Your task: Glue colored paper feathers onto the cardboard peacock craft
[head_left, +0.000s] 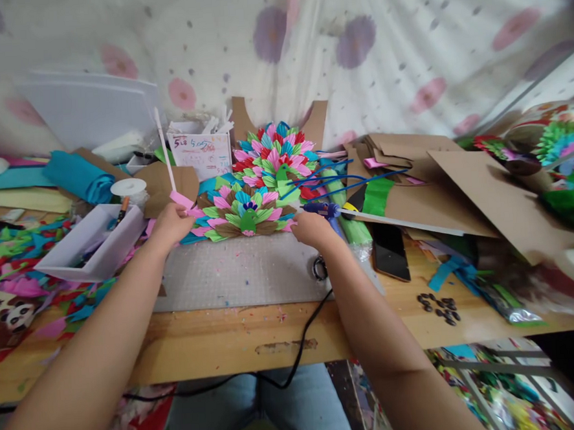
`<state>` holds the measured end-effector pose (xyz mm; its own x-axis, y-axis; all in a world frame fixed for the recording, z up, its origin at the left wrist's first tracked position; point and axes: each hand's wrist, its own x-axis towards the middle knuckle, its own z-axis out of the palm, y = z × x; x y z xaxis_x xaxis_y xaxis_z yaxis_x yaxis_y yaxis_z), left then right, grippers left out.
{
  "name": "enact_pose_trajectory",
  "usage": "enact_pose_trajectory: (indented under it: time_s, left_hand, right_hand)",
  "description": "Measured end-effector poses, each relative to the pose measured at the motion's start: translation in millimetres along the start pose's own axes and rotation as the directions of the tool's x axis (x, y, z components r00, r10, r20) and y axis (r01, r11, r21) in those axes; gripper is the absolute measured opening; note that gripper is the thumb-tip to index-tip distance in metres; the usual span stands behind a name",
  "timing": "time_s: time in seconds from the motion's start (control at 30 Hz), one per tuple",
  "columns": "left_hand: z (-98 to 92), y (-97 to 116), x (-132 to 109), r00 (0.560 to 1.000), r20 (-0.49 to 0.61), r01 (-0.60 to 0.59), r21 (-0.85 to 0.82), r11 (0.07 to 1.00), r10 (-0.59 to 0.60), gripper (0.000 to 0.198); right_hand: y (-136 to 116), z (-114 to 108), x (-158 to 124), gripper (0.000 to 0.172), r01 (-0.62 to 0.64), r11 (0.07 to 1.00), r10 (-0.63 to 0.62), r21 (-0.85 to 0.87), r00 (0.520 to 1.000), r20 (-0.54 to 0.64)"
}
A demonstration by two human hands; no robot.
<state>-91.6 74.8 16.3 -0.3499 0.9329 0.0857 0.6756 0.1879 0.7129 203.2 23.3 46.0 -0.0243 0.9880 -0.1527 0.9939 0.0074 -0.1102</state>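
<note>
My left hand point(171, 223) is closed in a pinch on a folded pink paper piece point(183, 200) at the left edge of a paper peacock fan point(245, 212) of pink, green, blue and brown petals. My right hand point(311, 229) is wrapped round a blue glue gun point(321, 209), its nozzle pointing left at the fan's right edge. The gun's black cord point(299, 344) runs down over the table's front edge. The fan lies at the far side of a grey cutting mat point(237, 273). A second, larger paper peacock point(274, 157) stands behind it.
A white tray point(92, 246) sits left of my left hand, with paper scraps point(22, 257) beyond. A black phone point(389, 253), cardboard sheets point(465, 191) and small dark beads point(438, 308) lie to the right. A card box point(200, 152) and blue cloth point(78, 176) stand behind.
</note>
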Motion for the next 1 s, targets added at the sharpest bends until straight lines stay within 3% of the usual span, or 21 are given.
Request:
enact_pose_trajectory:
  time_s: [0.17,0.27,0.33,0.4,0.47,0.53,0.67,1.0]
  left_hand:
    - [-4.9,-2,1,0.998,-0.01,-0.066,0.04,0.997,0.067,0.028]
    - [-3.2,5,-14,0.973,-0.028,-0.224,0.09,0.97,0.227,0.026]
    - [2.8,13,-33,0.919,0.003,-0.39,0.155,0.908,0.394,0.019]
    - [11.9,20,-54,0.828,0.064,-0.557,0.202,0.805,0.557,0.017]
    - [21.6,22,-71,0.771,0.117,-0.636,0.205,0.744,0.626,0.017]
    - [29.0,22,-82,0.743,0.136,-0.667,0.233,0.707,0.656,0.019]
    - [34.4,16,-86,0.733,0.137,-0.674,0.28,0.683,0.667,0.022]
    - [38.7,14,-87,0.707,0.159,-0.703,0.268,0.659,0.689,0.024]
  right_hand:
    - [2,3,-2,0.031,0.015,1.0,-0.014,-0.025,1.0,0.014]
    - [1,4,-5,0.032,0.026,0.999,-0.026,-0.019,0.999,-0.025]
    - [-3,5,-7,0.035,0.04,0.999,-0.038,0.011,0.994,-0.103]
    - [-10,7,-10,0.036,0.077,0.996,-0.065,0.055,0.98,-0.19]
    - [-20,11,-12,0.034,0.131,0.987,-0.106,0.094,0.966,-0.234]
    - [-29,17,-14,0.032,0.194,0.976,-0.167,0.1,0.959,-0.231]
    - [-37,29,-12,0.032,0.259,0.965,-0.246,0.034,0.945,-0.215]
    - [-37,32,-10,0.033,0.225,0.974,-0.22,0.014,0.963,-0.153]
